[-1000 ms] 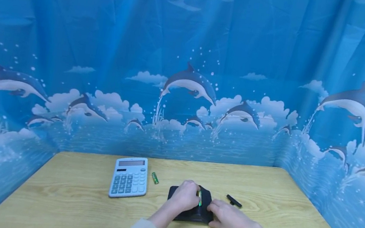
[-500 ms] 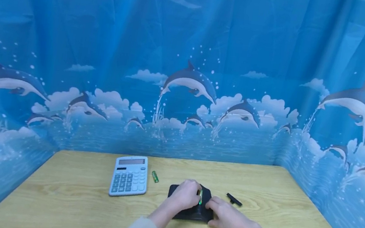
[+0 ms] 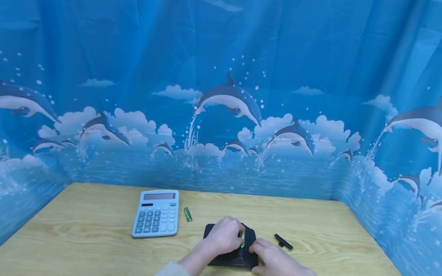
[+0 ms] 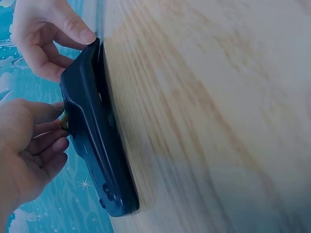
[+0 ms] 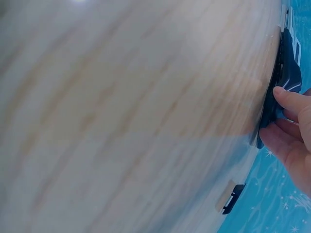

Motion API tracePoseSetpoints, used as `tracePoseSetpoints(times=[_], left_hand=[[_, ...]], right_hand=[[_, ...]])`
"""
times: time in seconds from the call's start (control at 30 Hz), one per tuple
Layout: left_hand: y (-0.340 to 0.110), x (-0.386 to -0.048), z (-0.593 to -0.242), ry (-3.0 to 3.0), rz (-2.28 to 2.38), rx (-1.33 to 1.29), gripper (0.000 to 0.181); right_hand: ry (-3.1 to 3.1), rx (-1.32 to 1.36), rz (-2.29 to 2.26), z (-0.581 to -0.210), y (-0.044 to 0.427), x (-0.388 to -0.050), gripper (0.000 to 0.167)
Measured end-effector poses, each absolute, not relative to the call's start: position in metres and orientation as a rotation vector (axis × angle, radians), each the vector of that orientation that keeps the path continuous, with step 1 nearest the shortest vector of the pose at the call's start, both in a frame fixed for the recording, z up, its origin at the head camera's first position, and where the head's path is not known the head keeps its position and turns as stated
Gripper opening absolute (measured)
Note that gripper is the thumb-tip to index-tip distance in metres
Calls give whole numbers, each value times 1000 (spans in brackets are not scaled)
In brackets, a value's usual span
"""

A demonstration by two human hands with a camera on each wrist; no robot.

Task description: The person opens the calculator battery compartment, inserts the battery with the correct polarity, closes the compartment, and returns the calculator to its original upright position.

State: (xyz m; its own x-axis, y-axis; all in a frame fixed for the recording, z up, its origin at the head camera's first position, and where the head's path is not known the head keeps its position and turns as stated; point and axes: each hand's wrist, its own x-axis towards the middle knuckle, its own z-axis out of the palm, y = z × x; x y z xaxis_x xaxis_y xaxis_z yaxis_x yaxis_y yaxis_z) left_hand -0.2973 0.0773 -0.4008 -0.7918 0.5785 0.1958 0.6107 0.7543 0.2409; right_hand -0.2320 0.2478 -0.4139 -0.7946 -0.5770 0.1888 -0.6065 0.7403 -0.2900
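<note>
A black device (image 3: 229, 258) lies on the wooden table, a green battery (image 3: 242, 243) at its upper face. My left hand (image 3: 225, 236) is over the device, and in the left wrist view its thumb and fingertips pinch the battery (image 4: 64, 122) against the black body (image 4: 92, 131). With my right hand (image 3: 276, 262) I grip the device's right edge; in the right wrist view the thumb of that hand (image 5: 296, 128) lies on one side of the black body (image 5: 286, 63) and the fingers on the other. How deep the battery sits is hidden by my left fingers.
A light blue calculator (image 3: 157, 215) lies at the left of the table (image 3: 84, 232), with a second green battery (image 3: 187, 214) just right of it. A small black cover piece (image 3: 283, 242) rests beyond my right hand. A blue dolphin curtain (image 3: 217, 166) stands behind the table.
My right fingertips have shifted slightly left on the device's edge. Less of the green battery shows beside my left fingers than before.
</note>
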Motion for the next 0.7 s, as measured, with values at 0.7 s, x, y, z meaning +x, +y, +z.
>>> tracePoseSetpoints(times=[0.7], left_hand=[[72, -301, -399, -2823, -425, -1058, 28]], right_hand=[[-2658, 1079, 383, -422, 249, -231, 26]])
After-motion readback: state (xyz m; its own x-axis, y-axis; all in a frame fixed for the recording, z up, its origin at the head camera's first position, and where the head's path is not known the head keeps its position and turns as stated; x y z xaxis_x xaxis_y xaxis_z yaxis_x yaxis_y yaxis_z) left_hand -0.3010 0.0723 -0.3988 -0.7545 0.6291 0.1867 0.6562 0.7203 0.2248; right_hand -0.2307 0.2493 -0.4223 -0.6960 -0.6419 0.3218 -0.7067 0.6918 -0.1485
